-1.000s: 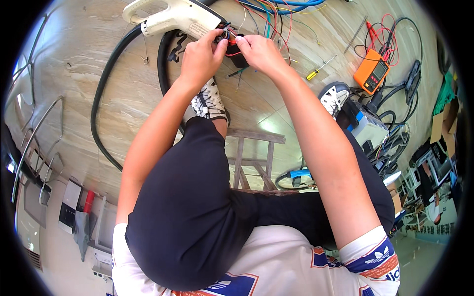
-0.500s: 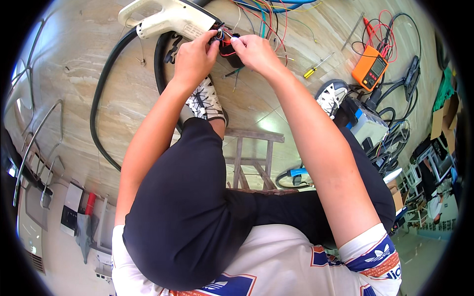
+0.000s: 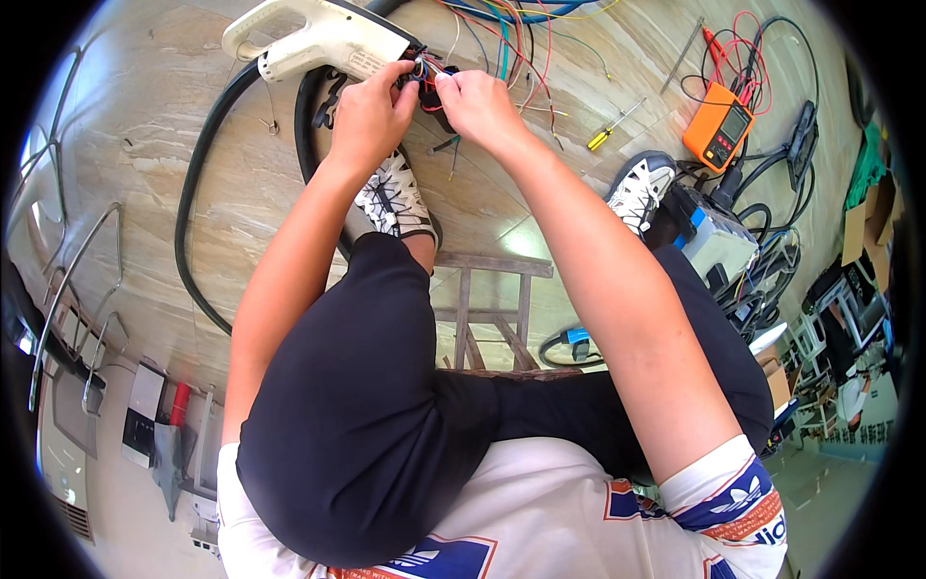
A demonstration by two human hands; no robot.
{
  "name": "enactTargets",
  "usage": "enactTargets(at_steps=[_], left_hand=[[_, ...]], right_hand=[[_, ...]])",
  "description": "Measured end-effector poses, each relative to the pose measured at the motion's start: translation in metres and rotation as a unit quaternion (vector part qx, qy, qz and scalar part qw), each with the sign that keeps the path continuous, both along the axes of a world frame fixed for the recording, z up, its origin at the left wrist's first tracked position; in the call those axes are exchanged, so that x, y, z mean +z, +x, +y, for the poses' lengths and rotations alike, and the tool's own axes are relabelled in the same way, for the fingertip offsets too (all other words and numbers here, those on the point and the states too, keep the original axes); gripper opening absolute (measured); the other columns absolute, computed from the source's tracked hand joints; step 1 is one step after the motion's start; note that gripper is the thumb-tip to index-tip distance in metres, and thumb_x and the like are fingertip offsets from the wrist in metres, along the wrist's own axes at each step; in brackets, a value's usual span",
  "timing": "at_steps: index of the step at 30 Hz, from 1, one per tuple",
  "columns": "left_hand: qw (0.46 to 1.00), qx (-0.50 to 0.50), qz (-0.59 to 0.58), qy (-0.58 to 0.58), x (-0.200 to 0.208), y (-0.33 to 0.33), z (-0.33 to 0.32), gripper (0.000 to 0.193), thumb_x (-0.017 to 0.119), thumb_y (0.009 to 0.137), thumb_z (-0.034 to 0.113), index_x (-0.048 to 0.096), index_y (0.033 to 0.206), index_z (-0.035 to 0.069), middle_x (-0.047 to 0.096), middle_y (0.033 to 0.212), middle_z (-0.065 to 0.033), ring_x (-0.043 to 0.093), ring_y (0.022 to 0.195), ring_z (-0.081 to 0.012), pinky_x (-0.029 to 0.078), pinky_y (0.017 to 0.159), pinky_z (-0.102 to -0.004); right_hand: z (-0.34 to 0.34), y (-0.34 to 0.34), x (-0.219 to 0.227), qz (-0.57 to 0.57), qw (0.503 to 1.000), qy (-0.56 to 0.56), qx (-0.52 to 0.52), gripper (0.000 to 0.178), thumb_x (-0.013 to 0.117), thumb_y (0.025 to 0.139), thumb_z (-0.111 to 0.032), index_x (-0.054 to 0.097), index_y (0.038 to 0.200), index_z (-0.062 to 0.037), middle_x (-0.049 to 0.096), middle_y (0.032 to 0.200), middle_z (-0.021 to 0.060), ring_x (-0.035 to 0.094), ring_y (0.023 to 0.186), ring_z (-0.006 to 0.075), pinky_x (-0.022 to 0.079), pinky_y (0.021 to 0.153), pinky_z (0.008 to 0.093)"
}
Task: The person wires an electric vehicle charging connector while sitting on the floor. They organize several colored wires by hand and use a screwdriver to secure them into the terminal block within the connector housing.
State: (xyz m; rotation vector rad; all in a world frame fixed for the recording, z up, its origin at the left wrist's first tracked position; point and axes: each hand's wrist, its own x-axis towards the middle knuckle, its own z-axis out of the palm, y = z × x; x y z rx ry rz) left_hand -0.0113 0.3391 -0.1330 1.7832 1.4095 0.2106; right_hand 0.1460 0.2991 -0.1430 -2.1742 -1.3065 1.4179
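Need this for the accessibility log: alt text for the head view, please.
Seen from above, a seated person's left hand and right hand work coloured wires at the open end of a white charging-gun handle with a thick black cable. An orange multimeter and a yellow screwdriver lie on the wooden floor.

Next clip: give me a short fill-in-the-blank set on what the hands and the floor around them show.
1. Both the left hand and the right hand work at the wire end of a ____ handled connector.
2. The thick cable leaving that connector is ____ in colour.
3. The meter on the floor to the right has an ____ case.
4. The screwdriver near it has a ____ handle.

Missing words: white; black; orange; yellow
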Motion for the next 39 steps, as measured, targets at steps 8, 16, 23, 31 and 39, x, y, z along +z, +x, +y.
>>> enactTargets(at_steps=[8,16,23,31,39], left_hand=[[0.999,-0.011,-0.002,0.043,-0.003,-0.001,0.000,0.026,0.066,0.086,0.015,0.069,0.110,0.006,0.065,0.064,-0.0143,0.066,0.057,-0.0253,0.051,0.058,-0.0358],[0.996,-0.034,0.038,0.067,-0.003,0.001,0.004,0.027,0.066,0.083,0.018,0.070,0.108,0.007,0.061,0.061,-0.0137,0.063,0.056,-0.0286,0.050,0.058,-0.0386],[0.988,-0.086,0.064,0.109,0.008,0.003,0.020,0.024,0.069,0.083,0.023,0.071,0.103,0.009,0.062,0.063,-0.0105,0.063,0.059,-0.0282,0.050,0.059,-0.0392],[0.985,-0.074,0.031,0.155,-0.006,0.004,0.021,0.021,0.070,0.083,0.020,0.071,0.102,0.009,0.062,0.072,-0.0086,0.060,0.063,-0.0250,0.049,0.062,-0.0369],[0.987,-0.076,0.034,0.139,-0.005,0.002,0.008,0.020,0.067,0.084,0.016,0.071,0.104,0.015,0.062,0.077,-0.0082,0.064,0.069,-0.0298,0.052,0.064,-0.0396]], right_hand=[[0.001,-0.005,0.004,-0.014,0.999,-0.016,-0.030,0.048,0.047,0.095,-0.037,0.071,0.083,0.0026,0.067,0.083,0.0276,0.065,0.084,0.0460,0.051,0.080,0.0526],[-0.004,-0.009,-0.003,-0.039,0.999,0.015,-0.023,0.048,0.046,0.096,-0.039,0.071,0.083,0.0006,0.067,0.084,0.0266,0.065,0.082,0.0457,0.052,0.076,0.0527],[-0.004,-0.014,0.001,-0.024,0.997,0.048,-0.061,0.041,0.052,0.095,-0.033,0.070,0.081,0.0011,0.067,0.081,0.0254,0.065,0.079,0.0464,0.052,0.074,0.0525],[-0.007,-0.022,0.000,0.039,0.991,0.027,-0.124,0.037,0.054,0.094,-0.030,0.068,0.079,0.0001,0.064,0.074,0.0250,0.064,0.075,0.0442,0.050,0.071,0.0520],[-0.005,0.007,0.003,0.077,0.994,0.015,-0.070,0.034,0.053,0.095,-0.031,0.066,0.090,-0.0010,0.066,0.083,0.0238,0.065,0.082,0.0425,0.050,0.073,0.0490]])
